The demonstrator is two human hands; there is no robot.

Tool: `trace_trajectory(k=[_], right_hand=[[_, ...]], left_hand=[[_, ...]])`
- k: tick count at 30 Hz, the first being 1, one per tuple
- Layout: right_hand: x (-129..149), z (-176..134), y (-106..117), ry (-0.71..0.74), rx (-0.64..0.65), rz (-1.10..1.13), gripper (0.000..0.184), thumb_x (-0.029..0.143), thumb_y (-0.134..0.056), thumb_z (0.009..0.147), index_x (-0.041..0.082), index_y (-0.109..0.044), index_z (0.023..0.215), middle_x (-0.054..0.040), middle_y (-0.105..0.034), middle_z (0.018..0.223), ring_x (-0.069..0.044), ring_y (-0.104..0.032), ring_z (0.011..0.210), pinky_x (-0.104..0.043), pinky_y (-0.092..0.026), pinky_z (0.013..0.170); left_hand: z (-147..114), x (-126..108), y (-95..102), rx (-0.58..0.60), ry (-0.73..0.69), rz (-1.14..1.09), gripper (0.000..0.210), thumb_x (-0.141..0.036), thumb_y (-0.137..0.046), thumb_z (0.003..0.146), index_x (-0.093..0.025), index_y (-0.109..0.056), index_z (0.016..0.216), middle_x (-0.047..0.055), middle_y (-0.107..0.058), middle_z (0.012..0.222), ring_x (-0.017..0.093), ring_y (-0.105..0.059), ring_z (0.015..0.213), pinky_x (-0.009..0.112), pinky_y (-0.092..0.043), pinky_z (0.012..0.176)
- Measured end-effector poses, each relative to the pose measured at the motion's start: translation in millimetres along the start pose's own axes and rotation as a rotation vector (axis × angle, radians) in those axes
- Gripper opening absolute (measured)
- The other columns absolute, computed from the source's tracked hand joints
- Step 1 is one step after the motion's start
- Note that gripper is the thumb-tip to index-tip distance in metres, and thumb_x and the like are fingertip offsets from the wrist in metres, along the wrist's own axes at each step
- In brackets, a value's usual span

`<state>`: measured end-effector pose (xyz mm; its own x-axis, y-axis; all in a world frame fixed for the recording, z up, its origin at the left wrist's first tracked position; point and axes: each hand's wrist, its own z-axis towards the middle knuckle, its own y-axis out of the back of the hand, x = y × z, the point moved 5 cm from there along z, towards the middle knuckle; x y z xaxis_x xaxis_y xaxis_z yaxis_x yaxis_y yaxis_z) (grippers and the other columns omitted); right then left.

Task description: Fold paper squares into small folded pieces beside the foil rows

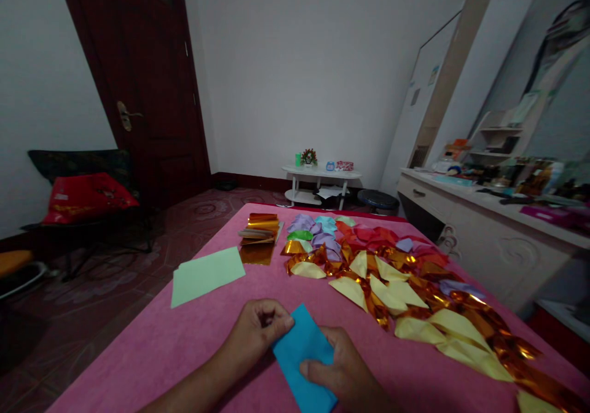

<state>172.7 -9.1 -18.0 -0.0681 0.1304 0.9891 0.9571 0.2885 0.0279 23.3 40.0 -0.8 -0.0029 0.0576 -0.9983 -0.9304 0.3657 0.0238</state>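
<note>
Between my two hands, above the near part of the pink-covered table (203,333), is a folded piece of blue paper (302,351). My left hand (260,330) pinches its upper left edge between thumb and fingers. On the right side, my right hand (338,367) grips the paper with the thumb lying flat on top and the fingers behind it. Pale green paper sheets (209,275) lie to the left, beyond my left hand. Farther back sits a stack of shiny gold foil paper (259,235).
Folded yellow (394,293), gold, red (369,238) and purple paper pieces spread over the table's right side. A dresser (498,216) stands at the right, a small white table (322,172) by the far wall. A chair with a red bag (90,198) is at the left, near a door (138,81).
</note>
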Motion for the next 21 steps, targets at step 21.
trace_trajectory(k=[21], right_hand=[[1, 5, 2, 0.091, -0.053, 0.044, 0.035, 0.042, -0.071, 0.068, 0.012, -0.064, 0.085, 0.0002, -0.057, 0.065, -0.011, -0.046, 0.054, -0.023, -0.038, 0.052]], left_hand=[[-6, -9, 0.0, 0.012, -0.1, 0.127, 0.036, -0.043, -0.07, 0.072, -0.011, -0.057, 0.059, 0.0, -0.052, 0.056, 0.01, -0.045, 0.054, 0.019, -0.035, 0.052]])
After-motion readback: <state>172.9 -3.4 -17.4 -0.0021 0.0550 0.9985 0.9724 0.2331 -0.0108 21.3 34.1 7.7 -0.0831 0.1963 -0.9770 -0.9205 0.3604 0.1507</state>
